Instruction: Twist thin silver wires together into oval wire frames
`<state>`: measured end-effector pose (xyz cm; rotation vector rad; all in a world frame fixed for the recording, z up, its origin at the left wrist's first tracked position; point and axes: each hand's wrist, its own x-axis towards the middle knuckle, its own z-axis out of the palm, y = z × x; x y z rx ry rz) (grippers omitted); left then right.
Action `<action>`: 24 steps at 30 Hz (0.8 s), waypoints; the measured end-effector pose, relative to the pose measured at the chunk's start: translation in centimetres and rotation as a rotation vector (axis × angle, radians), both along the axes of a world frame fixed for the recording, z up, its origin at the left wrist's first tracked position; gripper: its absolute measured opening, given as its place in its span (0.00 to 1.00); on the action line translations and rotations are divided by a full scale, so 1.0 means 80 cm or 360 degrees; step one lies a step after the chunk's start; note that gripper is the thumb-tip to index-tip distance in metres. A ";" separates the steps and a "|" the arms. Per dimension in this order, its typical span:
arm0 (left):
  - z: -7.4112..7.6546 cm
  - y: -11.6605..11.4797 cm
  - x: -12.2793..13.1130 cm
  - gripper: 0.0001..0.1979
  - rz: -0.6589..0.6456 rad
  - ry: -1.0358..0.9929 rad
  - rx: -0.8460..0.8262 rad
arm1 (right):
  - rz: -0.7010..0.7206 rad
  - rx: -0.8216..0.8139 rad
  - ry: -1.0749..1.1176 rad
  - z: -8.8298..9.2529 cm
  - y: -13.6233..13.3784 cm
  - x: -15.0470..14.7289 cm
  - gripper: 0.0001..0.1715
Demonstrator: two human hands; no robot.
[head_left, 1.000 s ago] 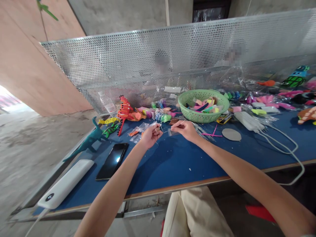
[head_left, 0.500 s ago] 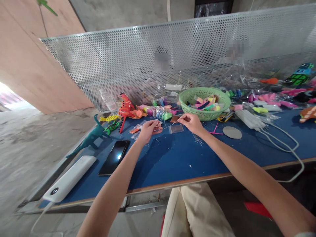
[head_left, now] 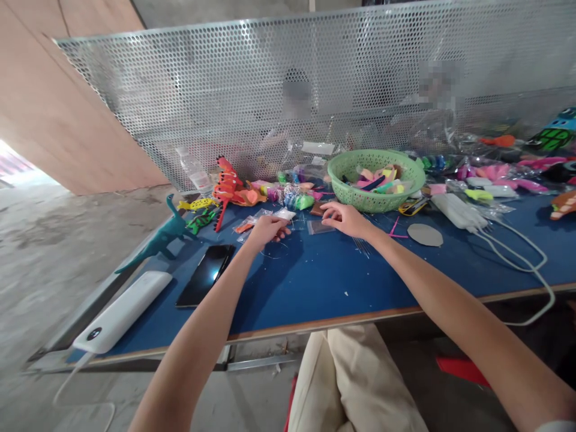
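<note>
My left hand (head_left: 270,230) is closed in a pinch over the blue tabletop. A thin, pale thread or wire seems to run from its fingers, and a fine loop curves below them. Just beyond the fingertips lies a small white piece (head_left: 284,214). An orange piece in a clear bag (head_left: 245,227) is left of that hand. My right hand (head_left: 345,219) hovers with fingers curved and apart, nothing visible in them. Near its fingertips are a brown piece (head_left: 317,208) and a small clear packet (head_left: 318,227). Several thin wires (head_left: 361,247) lie below its wrist.
A green basket (head_left: 378,198) of colourful pieces stands behind my right hand. Toy dinosaurs, one teal (head_left: 166,237) and one red (head_left: 228,186), stand left. A phone (head_left: 204,276), a white power bank (head_left: 123,312) and a cabled white device (head_left: 459,213) lie about. A perforated metal screen (head_left: 216,90) rises behind.
The thread stretched between both hands no longer shows between them. My right hand's fingers have loosened from their pinch. My left hand stays pinched, turned slightly down. The view has shifted a little.
</note>
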<state>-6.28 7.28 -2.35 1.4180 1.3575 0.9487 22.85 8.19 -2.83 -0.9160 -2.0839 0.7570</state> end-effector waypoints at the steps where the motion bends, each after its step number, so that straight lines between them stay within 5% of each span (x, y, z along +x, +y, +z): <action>1: -0.001 0.001 -0.001 0.07 -0.0036 0.0068 0.0049 | -0.0033 0.0031 -0.0040 0.000 0.002 0.001 0.24; 7: 0.012 0.004 -0.019 0.16 -0.0253 0.1030 0.0605 | -0.0017 0.0192 -0.0455 0.004 0.014 0.015 0.25; 11: 0.031 -0.001 -0.037 0.19 -0.0016 0.1527 0.0809 | 0.0081 0.0267 -0.0694 0.009 0.019 0.025 0.19; 14: 0.038 -0.008 -0.039 0.18 0.0039 0.1478 0.1027 | 0.0068 0.0314 -0.0740 0.008 0.022 0.028 0.18; 18: 0.031 -0.012 -0.022 0.27 -0.0373 0.1278 0.1255 | 0.0103 0.0371 -0.0805 0.004 0.024 0.023 0.15; 24: 0.009 -0.006 -0.002 0.42 -0.0712 0.1382 0.0978 | 0.0121 0.0462 -0.0890 -0.005 0.028 0.006 0.09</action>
